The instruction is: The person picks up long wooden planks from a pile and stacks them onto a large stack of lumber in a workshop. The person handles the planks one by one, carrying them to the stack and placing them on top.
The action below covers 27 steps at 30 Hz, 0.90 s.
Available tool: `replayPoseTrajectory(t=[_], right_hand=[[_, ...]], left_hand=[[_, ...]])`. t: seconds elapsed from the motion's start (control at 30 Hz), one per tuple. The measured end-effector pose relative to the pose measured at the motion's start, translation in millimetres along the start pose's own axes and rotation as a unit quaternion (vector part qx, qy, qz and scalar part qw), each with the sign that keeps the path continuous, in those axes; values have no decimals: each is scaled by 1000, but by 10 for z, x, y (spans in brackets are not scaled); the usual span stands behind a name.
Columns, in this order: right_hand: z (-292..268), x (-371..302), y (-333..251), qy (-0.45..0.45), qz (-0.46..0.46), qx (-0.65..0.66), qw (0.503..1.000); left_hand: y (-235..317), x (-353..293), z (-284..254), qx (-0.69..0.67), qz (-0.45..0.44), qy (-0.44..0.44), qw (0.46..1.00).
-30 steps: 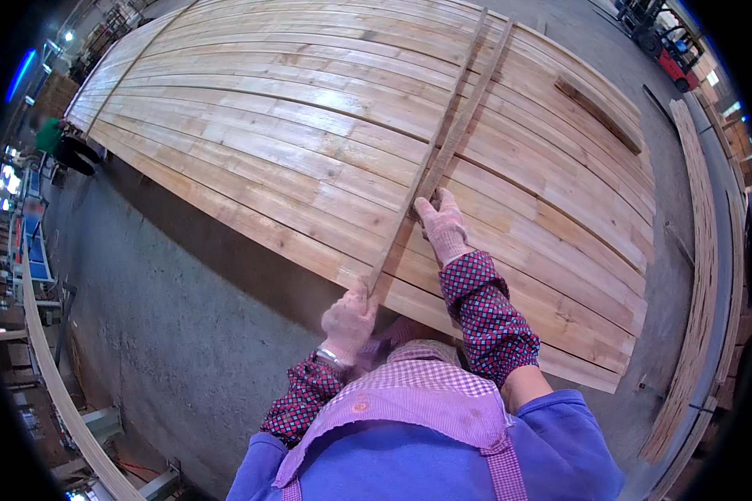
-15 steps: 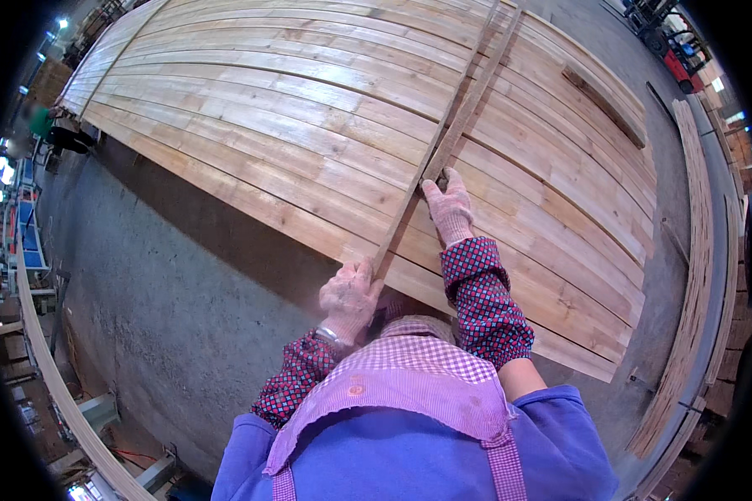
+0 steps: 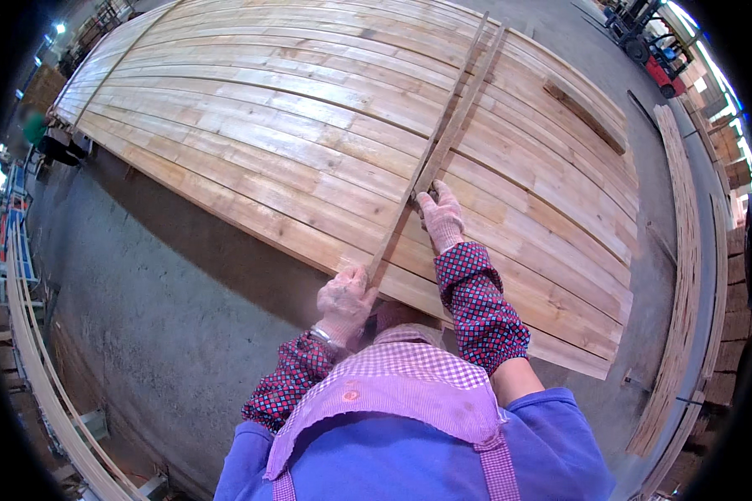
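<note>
A large panel of pale wooden boards (image 3: pixel 309 142) lies flat, filling the upper part of the view. Two long thin wooden strips run across it from far to near. My left hand (image 3: pixel 345 299), in a worn glove, grips the near end of the left strip (image 3: pixel 409 196) at the panel's front edge. My right hand (image 3: pixel 439 215), also gloved, presses on the near end of the right strip (image 3: pixel 468 108), further in on the boards. Both forearms wear dark dotted sleeve covers.
Grey concrete floor (image 3: pixel 142 292) lies left of the panel. Long wooden strips (image 3: pixel 685 275) are stacked along the right side, and more (image 3: pixel 42 376) along the left. A short dark board (image 3: pixel 583 117) rests on the panel. A person in green (image 3: pixel 35 129) stands far left.
Both hands and the strips sit slightly higher and further right in the view. My right hand has slid a little forward along its strip. The grips are unchanged.
</note>
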State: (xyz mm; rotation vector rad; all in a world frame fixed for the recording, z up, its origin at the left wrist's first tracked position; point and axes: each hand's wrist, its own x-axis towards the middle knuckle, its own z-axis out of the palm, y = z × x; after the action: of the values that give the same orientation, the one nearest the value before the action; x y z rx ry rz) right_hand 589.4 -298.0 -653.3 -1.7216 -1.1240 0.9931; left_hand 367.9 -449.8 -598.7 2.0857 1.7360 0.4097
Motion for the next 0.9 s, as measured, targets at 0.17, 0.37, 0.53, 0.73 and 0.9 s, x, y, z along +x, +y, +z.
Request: replayPoseTrajectory(t=[0.17, 0.37, 0.53, 0.73, 0.9], right_hand=[[-111, -110, -200, 14, -40, -83, 996], [-38, -76, -145, 9, -10, -87, 996], [-80, -110, -236, -17, 7, -51, 999], [-35, -39, -98, 13, 15, -77, 997], [-56, -62, -142, 0, 23, -62, 998]], left_hand=[[-39, 32, 54, -5, 32, 35, 999], [31, 79, -59, 28, 13, 8, 1000], [54, 125, -91, 36, 4, -20, 999], [116, -42, 58, -44, 2, 66, 997], [93, -83, -172, -659, -220, -75, 715]])
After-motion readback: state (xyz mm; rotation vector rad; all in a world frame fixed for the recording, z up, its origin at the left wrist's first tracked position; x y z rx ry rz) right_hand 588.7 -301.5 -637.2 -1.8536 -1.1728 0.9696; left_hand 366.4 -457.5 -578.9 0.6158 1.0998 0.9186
